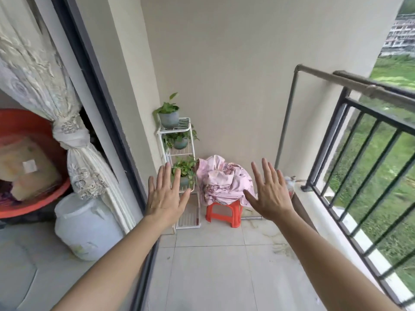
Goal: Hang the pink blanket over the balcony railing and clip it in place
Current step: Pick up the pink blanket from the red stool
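**Empty hands, blanket bundled on the stool**

Both arms reach forward over the tiled balcony floor. The left hand [165, 194] and the right hand [270, 194] are spread flat, fingers apart, grasping nothing. The pink blanket [224, 180] lies crumpled on a red stool [223, 213] against the far wall, beside a white plant rack [177, 140]. The railing [368, 135] runs along the right, bare

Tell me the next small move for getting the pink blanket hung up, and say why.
Probably step forward and take hold of the pink blanket with both hands. It lies bunched on the red stool in the far corner, and the left hand and right hand are open, empty and short of it. The railing is bare.
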